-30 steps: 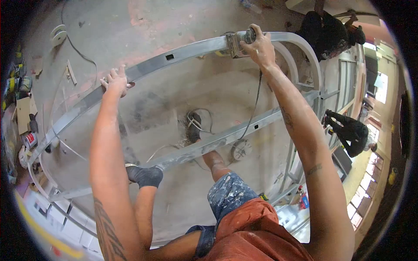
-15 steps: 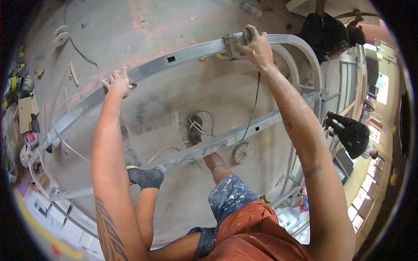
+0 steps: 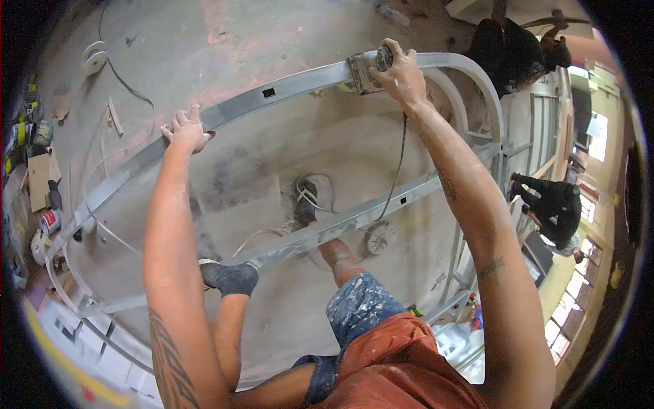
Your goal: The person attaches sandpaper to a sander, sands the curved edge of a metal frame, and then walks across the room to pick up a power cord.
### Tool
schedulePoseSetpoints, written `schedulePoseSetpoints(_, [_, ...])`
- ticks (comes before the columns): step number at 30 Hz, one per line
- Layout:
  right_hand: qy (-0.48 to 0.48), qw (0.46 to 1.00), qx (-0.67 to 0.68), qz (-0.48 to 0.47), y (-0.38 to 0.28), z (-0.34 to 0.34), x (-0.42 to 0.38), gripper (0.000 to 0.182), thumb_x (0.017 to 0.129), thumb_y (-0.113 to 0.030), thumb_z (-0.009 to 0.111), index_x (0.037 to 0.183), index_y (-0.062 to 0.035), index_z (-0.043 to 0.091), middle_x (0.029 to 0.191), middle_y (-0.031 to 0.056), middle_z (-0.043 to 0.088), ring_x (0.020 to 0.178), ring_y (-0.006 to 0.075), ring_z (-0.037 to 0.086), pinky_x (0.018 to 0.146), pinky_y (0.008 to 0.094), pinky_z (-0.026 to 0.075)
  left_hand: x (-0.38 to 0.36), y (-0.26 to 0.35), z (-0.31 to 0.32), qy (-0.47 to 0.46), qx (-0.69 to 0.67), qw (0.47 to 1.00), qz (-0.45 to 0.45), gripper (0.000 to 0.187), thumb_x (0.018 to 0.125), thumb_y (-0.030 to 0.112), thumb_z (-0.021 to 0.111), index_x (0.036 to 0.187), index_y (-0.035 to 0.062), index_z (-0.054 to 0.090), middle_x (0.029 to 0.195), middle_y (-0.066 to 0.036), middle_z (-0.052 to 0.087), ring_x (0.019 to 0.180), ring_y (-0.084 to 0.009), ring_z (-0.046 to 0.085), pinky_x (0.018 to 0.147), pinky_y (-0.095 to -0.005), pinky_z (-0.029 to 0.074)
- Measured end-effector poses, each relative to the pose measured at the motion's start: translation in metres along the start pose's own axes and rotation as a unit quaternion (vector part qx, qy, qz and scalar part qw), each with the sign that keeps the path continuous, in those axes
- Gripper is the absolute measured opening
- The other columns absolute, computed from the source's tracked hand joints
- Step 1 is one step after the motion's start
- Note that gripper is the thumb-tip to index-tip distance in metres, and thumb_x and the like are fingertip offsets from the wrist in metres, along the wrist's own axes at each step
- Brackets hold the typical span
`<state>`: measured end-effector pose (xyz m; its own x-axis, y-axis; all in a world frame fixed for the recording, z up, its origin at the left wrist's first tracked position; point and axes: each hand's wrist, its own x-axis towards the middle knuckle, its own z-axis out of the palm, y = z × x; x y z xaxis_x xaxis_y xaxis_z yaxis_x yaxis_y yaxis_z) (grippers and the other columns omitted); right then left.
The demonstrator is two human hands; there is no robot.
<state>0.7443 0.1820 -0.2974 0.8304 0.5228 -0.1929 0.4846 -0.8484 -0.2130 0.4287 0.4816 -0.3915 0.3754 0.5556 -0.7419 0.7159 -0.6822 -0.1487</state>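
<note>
Nearest, beyond the paint-flecked shorts (image 3: 364, 303), a straight metal bar (image 3: 327, 229) slants from near left to far right. A sock-covered foot (image 3: 231, 278) is by its left part, and the other foot (image 3: 306, 203) is on the floor (image 3: 238, 184) just past it. A round disc (image 3: 380, 238) lies on the near side of the bar, right of that foot.

Farther out, the curved metal rail (image 3: 306, 80) runs from near left to far right, then bends back toward the near side at its right end. The left hand (image 3: 185, 129) rests on its left stretch with the fingers spread; how the thumb bears on the metal I cannot tell. A small square hole (image 3: 269, 93) shows in the rail between the hands.

The right hand (image 3: 403, 76) is curled around the round knob of what looks like a sander (image 3: 364, 73). The sander sits at the rail, its base just left of the right hand and touching the metal; the base's long edge runs roughly near to far, across the rail's length. The right hand is the nearer one; the left is well apart, nearer and to the left. A dark cord (image 3: 397, 178) trails toward the near side below the right wrist.

Beyond the rail at far left is a pale spool (image 3: 95, 58). Away to the right, one person bends over (image 3: 555, 208), and another person in dark clothes (image 3: 504, 58) is farther off.
</note>
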Motion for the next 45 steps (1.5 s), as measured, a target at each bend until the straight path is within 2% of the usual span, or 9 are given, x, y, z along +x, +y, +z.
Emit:
schedulePoseSetpoints(10, [0.025, 0.999, 0.005, 0.039, 0.039, 0.002, 0.022, 0.071, 0.077, -0.037, 0.078, 0.140, -0.0251, 0.048, 0.117, 0.0240, 0.054, 0.097, 0.0427, 0.065, 0.086, 0.0491, 0.054, -0.001, -0.003, 0.001, 0.013, -0.019, 1.000, 0.014, 0.091, 0.086, 0.046, 0.073, 0.155, 0.0216, 0.018, 0.152, -0.020, 0.029, 0.145, -0.0412, 0.027, 0.117, -0.0652, 0.015])
schedulePoseSetpoints(14, [0.097, 0.994, 0.001, 0.051, 0.046, 0.013, 0.043, 0.074, 0.075, -0.039, 0.078, 0.141, -0.0238, 0.047, 0.116, 0.0250, 0.056, 0.103, 0.0415, 0.063, 0.087, 0.0486, 0.054, 0.000, -0.004, 0.001, 0.004, -0.021, 1.000, 0.012, 0.090, 0.087, 0.040, 0.074, 0.155, 0.0217, 0.018, 0.152, -0.020, 0.029, 0.145, -0.0411, 0.027, 0.117, -0.0649, 0.016])
schedulePoseSetpoints(22, [0.070, 0.997, 0.020, 0.038, -0.016, 0.015, 0.019, 0.070, 0.077, -0.035, 0.080, 0.139, -0.0217, 0.049, 0.120, 0.0245, 0.051, 0.100, 0.0425, 0.065, 0.088, 0.0473, 0.055, 0.006, -0.003, 0.005, 0.002, 0.008, 1.000, 0.001, 0.090, 0.088, 0.041, 0.073, 0.155, 0.0215, 0.017, 0.155, -0.020, 0.027, 0.145, -0.0401, 0.029, 0.116, -0.0645, 0.019])
schedulePoseSetpoints(24, [0.043, 0.998, 0.050, -0.009, -0.030, 0.012, 0.011, 0.067, 0.079, -0.032, 0.080, 0.138, -0.0204, 0.050, 0.121, 0.0246, 0.049, 0.097, 0.0433, 0.066, 0.087, 0.0478, 0.056, 0.008, -0.003, 0.004, -0.001, 0.017, 1.000, 0.003, 0.090, 0.088, 0.042, 0.073, 0.155, 0.0214, 0.016, 0.155, -0.020, 0.027, 0.144, -0.0401, 0.030, 0.115, -0.0645, 0.020])
schedulePoseSetpoints(29, [0.022, 0.995, 0.093, -0.041, -0.060, 0.014, -0.005, 0.062, 0.079, -0.029, 0.079, 0.135, -0.0237, 0.053, 0.120, 0.0260, 0.049, 0.092, 0.0460, 0.067, 0.079, 0.0507, 0.058, 0.008, -0.004, 0.007, 0.004, 0.018, 1.000, 0.012, 0.090, 0.089, 0.039, 0.073, 0.155, 0.0189, 0.015, 0.151, -0.022, 0.030, 0.142, -0.0405, 0.034, 0.113, -0.0646, 0.024])
schedulePoseSetpoints(33, [0.036, 0.992, 0.114, -0.034, -0.091, 0.022, -0.016, 0.059, 0.078, -0.024, 0.079, 0.132, -0.0258, 0.056, 0.119, 0.0247, 0.050, 0.089, 0.0449, 0.068, 0.077, 0.0498, 0.059, 0.017, -0.009, 0.017, 0.023, 0.035, 0.999, 0.028, 0.091, 0.089, 0.038, 0.074, 0.154, 0.0171, 0.014, 0.148, -0.022, 0.034, 0.140, -0.0409, 0.036, 0.112, -0.0643, 0.027])
schedulePoseSetpoints(38, [-0.038, 0.985, 0.144, -0.088, -0.111, 0.024, -0.030, 0.053, 0.081, -0.022, 0.076, 0.130, -0.0276, 0.057, 0.117, 0.0220, 0.050, 0.089, 0.0419, 0.069, 0.075, 0.0485, 0.059, 0.024, -0.012, 0.022, 0.033, 0.019, 0.998, 0.046, 0.088, 0.088, 0.036, 0.075, 0.151, 0.0166, 0.018, 0.144, -0.022, 0.036, 0.137, -0.0409, 0.039, 0.108, -0.0627, 0.033])
schedulePoseSetpoints(39, [-0.023, 0.983, 0.150, -0.102, -0.109, 0.029, -0.030, 0.056, 0.081, -0.036, 0.077, 0.134, -0.0276, 0.057, 0.120, 0.0234, 0.050, 0.084, 0.0454, 0.067, 0.076, 0.0516, 0.057, 0.023, -0.012, 0.022, 0.036, 0.027, 0.998, 0.044, 0.088, 0.088, 0.036, 0.075, 0.151, 0.0166, 0.018, 0.144, -0.022, 0.036, 0.137, -0.0409, 0.039, 0.108, -0.0627, 0.033])
schedulePoseSetpoints(45, [0.003, 0.988, 0.131, -0.078, -0.054, 0.019, -0.021, 0.054, 0.085, -0.042, 0.072, 0.135, -0.0276, 0.056, 0.119, 0.0244, 0.052, 0.094, 0.0454, 0.067, 0.081, 0.0508, 0.057, 0.020, -0.011, 0.021, 0.047, 0.039, 0.997, 0.052, 0.084, 0.087, 0.036, 0.075, 0.150, 0.0192, 0.021, 0.141, -0.021, 0.038, 0.139, -0.0393, 0.036, 0.108, -0.0615, 0.032])
